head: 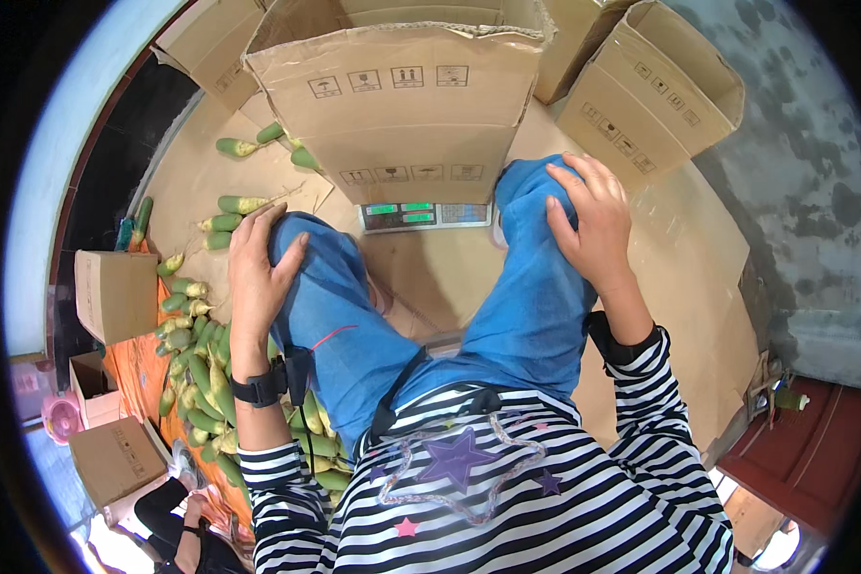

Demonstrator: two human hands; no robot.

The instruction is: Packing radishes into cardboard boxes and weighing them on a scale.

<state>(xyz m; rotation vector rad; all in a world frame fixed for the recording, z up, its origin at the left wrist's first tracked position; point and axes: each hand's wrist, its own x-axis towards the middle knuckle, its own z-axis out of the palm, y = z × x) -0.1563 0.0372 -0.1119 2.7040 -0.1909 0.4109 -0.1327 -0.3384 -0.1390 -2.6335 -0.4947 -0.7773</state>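
My left hand [262, 265] rests on my left knee with its thumb spread, holding nothing. Draped over my right knee is my right hand [594, 222], fingers apart and likewise holding nothing. Between and beyond the knees stands a tall open cardboard box [409, 97] on a digital scale [427, 217]. The scale's display is lit green; the box hides most of its platform. Past my left hand, several green radishes [242, 204] lie on the cardboard-covered floor. The inside bottom of the box is out of sight.
A big pile of green radishes [201, 377] lies to my left, partly on an orange sheet [135, 362]. Open cardboard boxes stand at the far right [638, 107] and far left [212, 50]. Another person's arm [189, 534] shows at lower left. A red door [807, 452] is at right.
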